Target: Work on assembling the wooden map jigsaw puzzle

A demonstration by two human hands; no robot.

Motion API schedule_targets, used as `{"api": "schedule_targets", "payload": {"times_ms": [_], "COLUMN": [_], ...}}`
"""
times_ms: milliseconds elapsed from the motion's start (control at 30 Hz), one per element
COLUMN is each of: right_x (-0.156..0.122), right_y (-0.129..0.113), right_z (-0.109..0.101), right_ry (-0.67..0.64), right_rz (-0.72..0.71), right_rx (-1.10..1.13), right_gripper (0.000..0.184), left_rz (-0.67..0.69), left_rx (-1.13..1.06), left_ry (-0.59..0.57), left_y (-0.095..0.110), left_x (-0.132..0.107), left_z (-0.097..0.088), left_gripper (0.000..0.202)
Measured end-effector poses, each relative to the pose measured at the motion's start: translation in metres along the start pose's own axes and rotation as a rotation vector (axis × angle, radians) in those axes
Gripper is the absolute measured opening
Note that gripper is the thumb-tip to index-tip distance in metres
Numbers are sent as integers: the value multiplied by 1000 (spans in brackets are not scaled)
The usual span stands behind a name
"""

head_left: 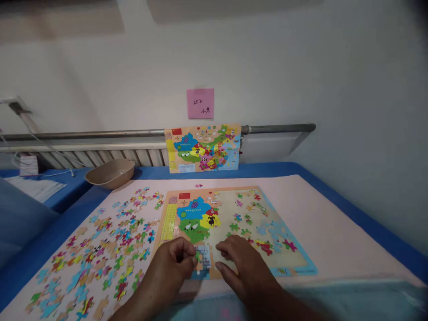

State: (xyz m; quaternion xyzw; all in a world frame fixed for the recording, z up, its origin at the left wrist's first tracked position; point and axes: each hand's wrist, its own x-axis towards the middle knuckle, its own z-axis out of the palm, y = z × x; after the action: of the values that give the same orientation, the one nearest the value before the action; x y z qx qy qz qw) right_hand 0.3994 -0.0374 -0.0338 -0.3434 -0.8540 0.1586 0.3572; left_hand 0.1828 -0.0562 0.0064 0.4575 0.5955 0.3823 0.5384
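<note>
A partly assembled map jigsaw puzzle [194,218] lies in front of me, its left side filled with blue, yellow and green areas. My left hand [175,265] is over its lower left part, thumb and forefinger pinched together on a small green and orange puzzle piece [198,257], mostly hidden by the fingers. To the right, my right hand [239,263] hovers over the bare lower middle of the board, holding nothing, with thumb and fingers apart. Several loose pieces, among them a red one [264,247] and a green one [245,233], lie on the board's right half.
Many loose puzzle pieces [96,249] are spread over the pink sheet [334,232] on the left. A beige bowl [110,174] stands at the back left. Against the rail [281,129] leans a finished map picture [203,149], below a pink note [200,103] on the wall.
</note>
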Motion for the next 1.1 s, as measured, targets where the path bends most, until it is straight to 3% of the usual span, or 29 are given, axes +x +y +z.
{"api": "schedule_targets", "payload": {"times_ms": [167, 567, 767, 1100], "right_x": [4, 14, 8, 3], "right_y": [-9, -15, -11, -6], "right_z": [5, 9, 10, 14], "right_ry": [-61, -243, -202, -93], "right_rz": [76, 205, 143, -43], "right_rx": [67, 83, 68, -2], "right_gripper": [42, 30, 26, 23], "left_rz": [-31, -41, -103, -143], "left_rx": [0, -39, -132, -147], "left_ry": [-18, -23, -77, -109], "left_y": [-12, -23, -37, -27], "left_x": [8, 12, 11, 6], "left_z": [7, 8, 13, 16], "left_gripper": [29, 21, 22, 25]}}
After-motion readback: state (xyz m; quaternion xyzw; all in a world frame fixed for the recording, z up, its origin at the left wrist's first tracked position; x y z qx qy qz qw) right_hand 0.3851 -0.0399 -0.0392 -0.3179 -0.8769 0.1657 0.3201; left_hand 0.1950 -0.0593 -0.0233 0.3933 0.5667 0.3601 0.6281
